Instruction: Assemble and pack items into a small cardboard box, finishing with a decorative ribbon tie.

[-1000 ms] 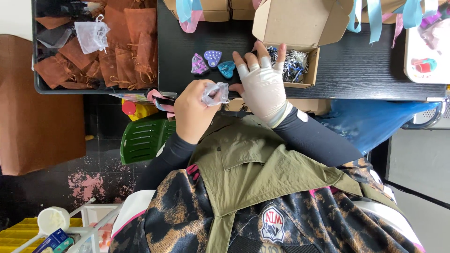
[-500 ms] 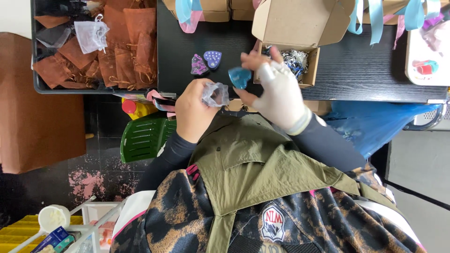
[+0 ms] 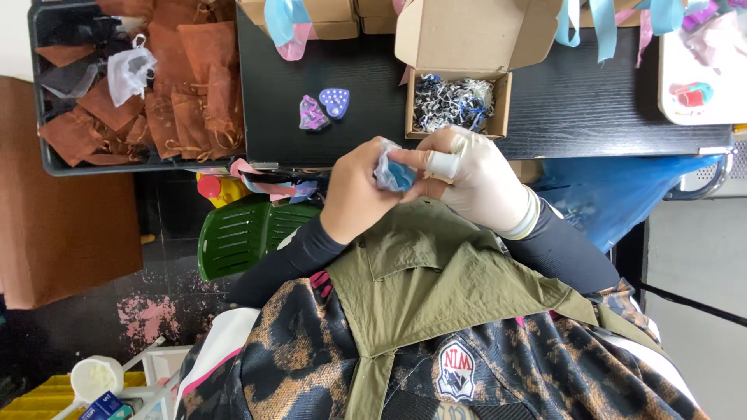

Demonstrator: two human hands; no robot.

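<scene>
Tray: at the far left I see a dark tray [image 3: 47,159] of brown cloth pouches [image 3: 175,93], with one white mesh pouch [image 3: 126,74] lying on top of them.
Table: the black table [image 3: 366,85] runs rightward from beside the tray.
Loose pieces: two small heart-shaped pieces, one purple with pink [image 3: 311,115] and one purple with pale dots [image 3: 335,102], lie touching each other on the table, well apart from my hands.
Left hand: my bare left hand [image 3: 359,194] is just below the table's near edge, its grip closed around a small sheer pouch [image 3: 385,173] and pinching the mesh at the mouth.
Blue piece: a blue heart-shaped piece [image 3: 399,176] sits between both hands, partly inside the sheer pouch; I cannot tell how deep it sits.
Right hand: my right hand [image 3: 478,179], in a white fingerless glove, has its grip closed on the blue piece, fingertips [image 3: 401,155] pressing against the pouch and touching the left hand.
Box: an open cardboard box [image 3: 498,109] of black, white and blue shredded filling [image 3: 451,103] stands on the table just above the right hand.
Ribbons: blue and pink ribbons [image 3: 603,27] hang at the upper right.
Right edge: a white tray [image 3: 669,101] holds a red and teal item [image 3: 690,94].
</scene>
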